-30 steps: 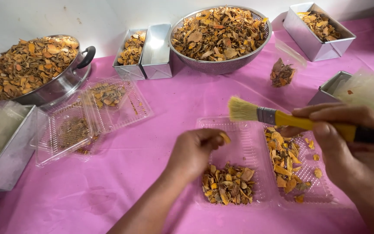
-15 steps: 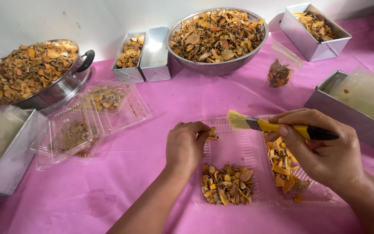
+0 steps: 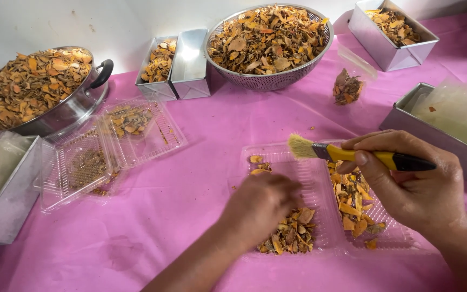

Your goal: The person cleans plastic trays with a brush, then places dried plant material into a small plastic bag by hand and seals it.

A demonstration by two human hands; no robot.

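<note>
My right hand (image 3: 406, 184) grips a yellow-handled brush (image 3: 347, 154) with pale bristles, held level over an open clear plastic clamshell tray (image 3: 320, 189) on the pink tablecloth. My left hand (image 3: 260, 208) rests inside the tray's left half with fingers curled down onto a heap of dried orange-brown slices (image 3: 293, 235). Whether it holds any is hidden. More dried slices (image 3: 352, 203) lie in the tray's right half under the brush hand.
A steel colander (image 3: 268, 40) and a steel pot (image 3: 33, 89) hold dried slices. Small steel tins (image 3: 177, 62), another tin (image 3: 390, 30) and a bagged portion (image 3: 347, 86) stand behind. Other clamshell trays (image 3: 109, 146) lie left. Steel trays (image 3: 449, 121) flank both sides.
My left hand slid from the tray's far edge toward me onto the heap of slices. The brush moved slightly right and nearer over the tray.
</note>
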